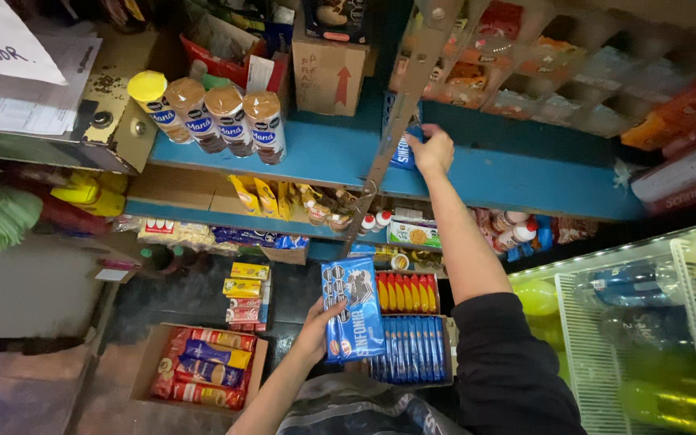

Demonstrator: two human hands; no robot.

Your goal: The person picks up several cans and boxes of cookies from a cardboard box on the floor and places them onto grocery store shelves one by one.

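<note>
Shop shelves, blue boards, stock crammed everywhere. Left hand [313,329] grip closed on a blue cookie pack [353,308], thumb on its left edge, pack upright above the box [409,350] of same packs. Right hand [432,151] up on the blue shelf [324,153], fingers closed around a second pack [403,155], mostly hidden.

A blue biscuit multipack [354,308] stands upright in hand, while another blue packet [406,150] rests on the blue shelf.
</note>
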